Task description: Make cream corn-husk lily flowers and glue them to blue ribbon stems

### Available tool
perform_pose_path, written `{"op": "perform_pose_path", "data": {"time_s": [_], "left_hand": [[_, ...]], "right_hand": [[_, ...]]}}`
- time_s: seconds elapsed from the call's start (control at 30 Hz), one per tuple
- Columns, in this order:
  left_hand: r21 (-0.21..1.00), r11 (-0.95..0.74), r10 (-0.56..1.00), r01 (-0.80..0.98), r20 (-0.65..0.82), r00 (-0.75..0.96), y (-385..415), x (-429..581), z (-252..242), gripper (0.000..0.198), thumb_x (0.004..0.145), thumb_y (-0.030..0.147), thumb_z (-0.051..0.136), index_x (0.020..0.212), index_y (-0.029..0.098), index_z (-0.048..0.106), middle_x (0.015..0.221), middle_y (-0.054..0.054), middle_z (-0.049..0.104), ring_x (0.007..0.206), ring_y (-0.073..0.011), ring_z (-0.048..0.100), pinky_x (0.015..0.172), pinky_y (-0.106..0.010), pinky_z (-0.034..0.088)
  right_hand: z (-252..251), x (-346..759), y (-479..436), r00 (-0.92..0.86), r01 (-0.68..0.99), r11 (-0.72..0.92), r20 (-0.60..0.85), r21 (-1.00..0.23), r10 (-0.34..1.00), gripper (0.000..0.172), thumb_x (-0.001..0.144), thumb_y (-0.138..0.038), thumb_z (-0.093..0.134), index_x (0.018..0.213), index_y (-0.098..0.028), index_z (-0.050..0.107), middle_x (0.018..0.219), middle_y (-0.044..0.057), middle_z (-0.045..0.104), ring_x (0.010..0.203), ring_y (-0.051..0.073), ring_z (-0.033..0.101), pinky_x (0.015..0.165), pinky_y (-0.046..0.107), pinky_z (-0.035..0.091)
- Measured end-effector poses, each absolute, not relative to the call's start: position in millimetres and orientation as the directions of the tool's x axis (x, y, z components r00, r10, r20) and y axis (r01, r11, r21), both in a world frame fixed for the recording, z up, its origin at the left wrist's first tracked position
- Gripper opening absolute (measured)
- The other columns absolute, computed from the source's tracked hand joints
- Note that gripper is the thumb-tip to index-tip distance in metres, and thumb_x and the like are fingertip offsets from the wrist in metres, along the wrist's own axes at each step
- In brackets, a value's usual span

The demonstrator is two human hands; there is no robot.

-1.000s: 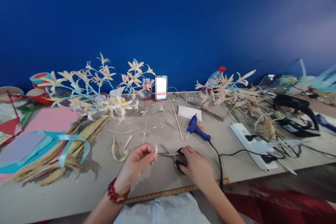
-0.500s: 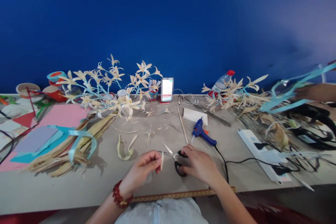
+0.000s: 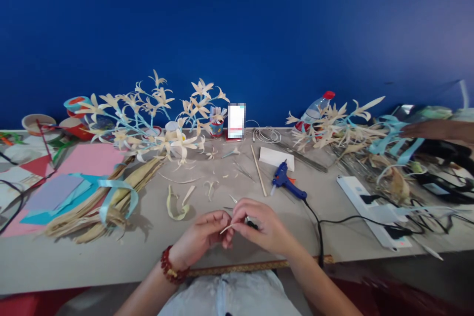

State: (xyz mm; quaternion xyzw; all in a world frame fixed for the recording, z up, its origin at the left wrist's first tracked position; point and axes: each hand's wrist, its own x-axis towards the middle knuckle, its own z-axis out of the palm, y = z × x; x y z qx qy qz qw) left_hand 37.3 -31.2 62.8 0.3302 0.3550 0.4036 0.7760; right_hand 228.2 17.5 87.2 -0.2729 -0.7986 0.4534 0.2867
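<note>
Head view: right hand [image 3: 262, 226] pinches pale strip [image 3: 226, 229] beside left hand [image 3: 200, 238]

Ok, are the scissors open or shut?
Open: the right hand partly hides the scissors, but their two blade tips show spread apart.

The blue wall [image 3: 222, 24] was lit dimly, with a paler, purplish wash toward the upper right. A soft shadow was cast on the table [image 3: 85, 266] beside the bundled husks [image 3: 87, 212]. The bright upright screen [image 3: 236, 121] was edged by coarse pixels. Fine detail was softened, and the lower-right floor [image 3: 400, 286] was blurred.
</note>
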Motion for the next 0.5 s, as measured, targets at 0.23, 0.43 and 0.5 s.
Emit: {"op": "perform_pose_path", "data": {"time_s": [0.23,0.43,0.5], "left_hand": [[0.974,-0.077,0.974,0.211,0.029,0.224,-24.6,28.4,80.2,0.014,0.083,0.026,0.060,0.073,0.018,0.066,0.072,-0.003,0.063,0.071,-0.0170,0.056,0.069,-0.027,0.042],[0.983,-0.097,0.993,0.158,0.084,0.088,-25.4,35.1,68.6,0.014,0.085,0.019,0.056,0.072,0.018,0.062,0.071,-0.002,0.058,0.070,-0.0160,0.054,0.067,-0.026,0.041],[0.989,-0.103,0.993,0.107,0.097,0.063,-25.2,36.9,62.7,0.014,0.086,0.020,0.056,0.072,0.018,0.061,0.071,-0.001,0.056,0.070,-0.0159,0.053,0.067,-0.026,0.041]], "right_hand": [[85.8,222.7,16.6,-0.609,0.296,0.368,0.122,-0.882,0.784,0.005,0.081,-0.016,0.059,0.079,-0.020,0.060,0.078,0.000,0.060,0.070,0.014,0.056,0.065,0.023,0.045],[73.6,209.5,12.3,-0.495,0.242,0.207,0.063,-0.948,0.867,0.007,0.081,-0.023,0.062,0.076,-0.019,0.059,0.069,-0.003,0.057,0.065,0.012,0.055,0.060,0.021,0.042],[66.7,204.6,9.6,-0.453,0.180,0.144,0.048,-0.973,0.890,0.008,0.082,-0.025,0.061,0.077,-0.019,0.058,0.068,-0.003,0.056,0.062,0.011,0.053,0.057,0.020,0.040]]}}
